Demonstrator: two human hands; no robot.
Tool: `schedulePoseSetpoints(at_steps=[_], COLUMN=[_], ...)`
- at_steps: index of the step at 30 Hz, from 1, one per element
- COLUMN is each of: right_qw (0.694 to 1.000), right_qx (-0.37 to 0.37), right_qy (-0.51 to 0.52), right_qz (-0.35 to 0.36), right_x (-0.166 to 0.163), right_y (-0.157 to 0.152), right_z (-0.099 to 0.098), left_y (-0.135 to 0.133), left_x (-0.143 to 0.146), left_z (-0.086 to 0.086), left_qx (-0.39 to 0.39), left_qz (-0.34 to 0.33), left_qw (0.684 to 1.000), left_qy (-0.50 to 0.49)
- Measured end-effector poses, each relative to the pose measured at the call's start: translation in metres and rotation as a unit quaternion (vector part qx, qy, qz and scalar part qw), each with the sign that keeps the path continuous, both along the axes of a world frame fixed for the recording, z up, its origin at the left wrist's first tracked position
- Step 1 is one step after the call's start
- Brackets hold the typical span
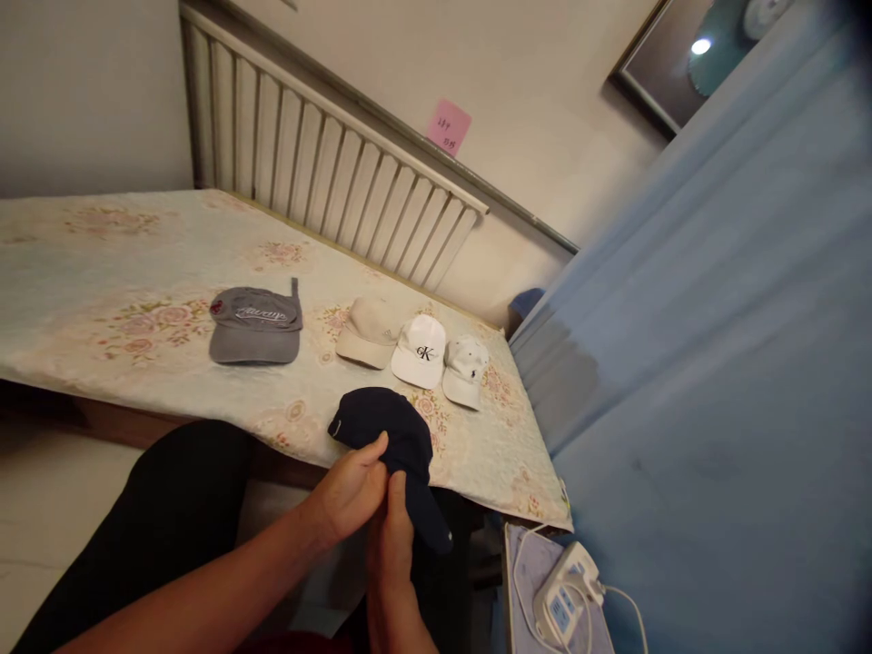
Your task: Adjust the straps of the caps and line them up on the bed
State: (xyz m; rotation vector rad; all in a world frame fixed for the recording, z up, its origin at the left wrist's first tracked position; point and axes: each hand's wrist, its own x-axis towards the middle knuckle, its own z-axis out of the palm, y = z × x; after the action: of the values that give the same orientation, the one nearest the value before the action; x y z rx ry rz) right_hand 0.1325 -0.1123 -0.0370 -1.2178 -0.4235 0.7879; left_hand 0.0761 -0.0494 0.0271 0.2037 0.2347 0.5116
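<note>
A dark navy baseball cap [391, 413] is between my two hands, tilted, its brim pointing down to the right. My left hand [354, 486] grips the cap's near edge with the thumb on top. Close beside it, my right hand [396, 522] holds the same edge nearer the brim, thumb up. The fingers of both are mostly hidden under the cap. Beyond it on the bed lie a beige cap [371, 329], a white cap with black CK letters [419, 352] and a white cap with a small dark emblem [466, 371]. A grey cap with white script [256, 325] lies apart at left.
A flowered cover [170, 263] spreads over the bed. A white radiator [327, 163] stands along the wall behind. Blue curtain [715, 363] hangs on the right. A white power strip [565, 595] with cables sits on a small stand at lower right.
</note>
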Motion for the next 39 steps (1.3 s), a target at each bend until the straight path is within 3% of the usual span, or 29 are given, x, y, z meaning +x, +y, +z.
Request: schedulePoseSetpoints(at_steps=[4, 10, 17, 24, 28, 39], right_qw=[0.996, 0.996, 0.991, 0.985, 0.986, 0.986], right_qx=[-0.009, 0.058, 0.105, 0.108, 0.093, 0.116], right_qy=[0.080, 0.070, 0.085, 0.134, 0.137, 0.116], right_qz=[-0.047, -0.025, -0.018, 0.004, -0.011, -0.004], right_x=[-0.001, 0.009, 0.007, 0.009, 0.010, 0.009], right_y=[0.004, 0.002, 0.005, 0.010, 0.010, 0.010], right_z=[0.018, 0.031, 0.040, 0.037, 0.037, 0.040], left_y=[0.006, 0.013, 0.008, -0.003, 0.001, 0.008], left_x=[-0.004, -0.007, -0.003, 0.002, 0.000, -0.004], left_z=[0.006, 0.013, 0.009, -0.002, -0.002, 0.002], left_qx=[-0.008, -0.007, -0.020, -0.012, -0.019, -0.024], left_qz=[-0.011, 0.064, 0.067, -0.039, 0.028, 0.075], left_qw=[1.000, 0.998, 0.997, 0.999, 0.999, 0.997], left_qy=[-0.002, -0.015, -0.014, -0.033, -0.034, -0.022])
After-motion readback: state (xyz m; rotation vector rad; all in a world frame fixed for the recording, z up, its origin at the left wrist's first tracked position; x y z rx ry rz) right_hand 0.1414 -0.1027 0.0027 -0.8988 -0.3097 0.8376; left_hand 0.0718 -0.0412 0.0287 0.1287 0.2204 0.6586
